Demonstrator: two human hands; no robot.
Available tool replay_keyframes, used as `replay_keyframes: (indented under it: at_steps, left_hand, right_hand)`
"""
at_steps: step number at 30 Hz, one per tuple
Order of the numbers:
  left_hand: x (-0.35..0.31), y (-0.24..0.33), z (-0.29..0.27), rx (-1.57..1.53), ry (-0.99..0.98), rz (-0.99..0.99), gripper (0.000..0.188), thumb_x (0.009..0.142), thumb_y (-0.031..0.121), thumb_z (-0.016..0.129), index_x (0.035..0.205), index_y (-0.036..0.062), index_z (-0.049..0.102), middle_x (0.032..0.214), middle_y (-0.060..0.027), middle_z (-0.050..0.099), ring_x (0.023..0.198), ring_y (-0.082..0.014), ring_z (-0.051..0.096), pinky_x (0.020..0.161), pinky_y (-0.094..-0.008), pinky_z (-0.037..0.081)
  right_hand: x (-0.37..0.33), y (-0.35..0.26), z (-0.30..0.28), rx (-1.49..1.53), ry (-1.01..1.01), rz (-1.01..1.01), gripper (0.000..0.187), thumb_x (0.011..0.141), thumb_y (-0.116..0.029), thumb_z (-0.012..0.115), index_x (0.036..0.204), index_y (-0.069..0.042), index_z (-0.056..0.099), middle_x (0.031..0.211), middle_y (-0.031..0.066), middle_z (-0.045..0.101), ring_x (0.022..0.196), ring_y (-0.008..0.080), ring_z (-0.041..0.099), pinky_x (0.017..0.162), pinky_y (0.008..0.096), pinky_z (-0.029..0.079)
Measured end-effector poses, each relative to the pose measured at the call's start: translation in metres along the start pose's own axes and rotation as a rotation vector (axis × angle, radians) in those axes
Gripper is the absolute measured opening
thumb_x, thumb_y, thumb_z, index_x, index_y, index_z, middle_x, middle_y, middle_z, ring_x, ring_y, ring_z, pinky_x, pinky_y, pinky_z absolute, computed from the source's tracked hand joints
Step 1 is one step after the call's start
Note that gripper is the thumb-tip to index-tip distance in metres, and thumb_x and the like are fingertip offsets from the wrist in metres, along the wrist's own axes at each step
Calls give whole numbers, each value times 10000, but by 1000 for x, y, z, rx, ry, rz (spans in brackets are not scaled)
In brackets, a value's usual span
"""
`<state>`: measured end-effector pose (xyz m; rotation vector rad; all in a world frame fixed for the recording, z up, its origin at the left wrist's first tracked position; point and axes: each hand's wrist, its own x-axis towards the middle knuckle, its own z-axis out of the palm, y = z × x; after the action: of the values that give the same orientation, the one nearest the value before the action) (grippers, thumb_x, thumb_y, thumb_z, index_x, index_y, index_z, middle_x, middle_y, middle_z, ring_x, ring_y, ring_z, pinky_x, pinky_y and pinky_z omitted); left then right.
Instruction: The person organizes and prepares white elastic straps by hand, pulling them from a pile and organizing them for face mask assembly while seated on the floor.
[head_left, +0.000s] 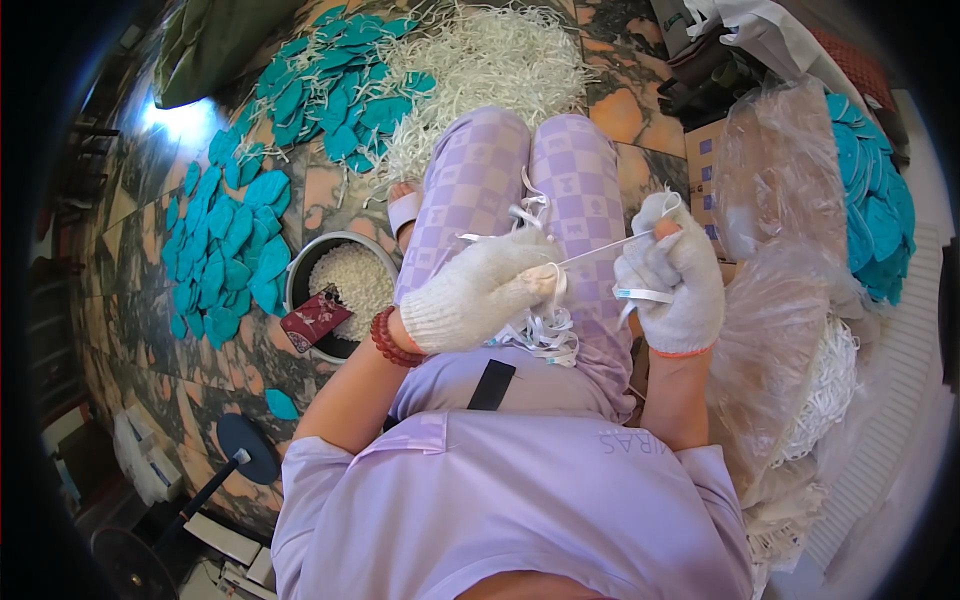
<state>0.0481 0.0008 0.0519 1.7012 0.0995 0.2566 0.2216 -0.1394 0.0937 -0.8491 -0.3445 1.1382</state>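
Observation:
White knitted gloves cover both of my hands above my lap. A thin white cord (606, 247) is stretched taut between them. My left hand (485, 288) is closed, pinching the cord's lower end near a small pale piece at the fingertips. My right hand (672, 275) is closed round the other end, with its bare thumb tip showing through the glove. A flat white strip (644, 295) sticks out from the right fingers. Below the left hand, several white strips (550, 338) with small light-blue marks lie tangled on my lap.
A metal pot (300, 285) of small white pieces, with a dark red packet (317, 320), stands left of my lap. Teal oval pieces (230, 240) and a heap of white strips (500, 60) cover the floor. Clear plastic bags (775, 190) and more teal pieces (868, 200) are at right.

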Motion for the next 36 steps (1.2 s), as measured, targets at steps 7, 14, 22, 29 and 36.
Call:
replay_keyframes:
  at_steps: [7, 14, 22, 29, 36]
  left_hand:
    - [-9, 14, -8, -370, -82, -436, 355, 1032, 301, 480, 879, 17, 627, 719, -10, 564, 677, -92, 525, 641, -264, 450]
    - [-2, 8, 0, -288, -23, -452, 269, 1013, 249, 505, 963, 20, 637, 775, -14, 593, 710, -90, 557, 651, -275, 461]
    - [-4, 26, -4, 23, -69, -356, 218, 1015, 212, 511, 1021, 39, 644, 777, -78, 593, 701, -175, 578, 674, -329, 475]
    - [-14, 3, 14, -193, -116, -334, 278, 1042, 217, 455, 913, 16, 598, 773, -19, 552, 733, -119, 511, 698, -278, 454]
    - [-37, 7, 32, -227, -153, -348, 370, 1030, 310, 442, 804, 39, 550, 708, -18, 512, 674, -141, 458, 656, -311, 422]
  right_hand:
    - [5, -10, -32, 15, 156, -129, 50, 937, -101, 565, 976, -71, 567, 584, -79, 398, 468, 20, 287, 433, 205, 248]
    - [-9, -10, 8, -764, 230, -291, 514, 766, 74, 657, 1262, -25, 566, 1149, 101, 632, 877, 135, 619, 824, 259, 519]
    - [0, 12, 3, -1407, -462, 211, 347, 877, -177, 663, 1187, -25, 622, 972, 165, 643, 870, 301, 645, 809, 386, 501]
    - [-13, 23, 16, -551, 19, 231, 279, 974, -239, 515, 809, -38, 616, 713, 75, 585, 600, 140, 516, 574, 256, 435]
    - [7, -5, -29, 298, 365, -13, 391, 1064, -300, 346, 702, -155, 373, 574, -10, 332, 373, 115, 244, 361, 280, 295]
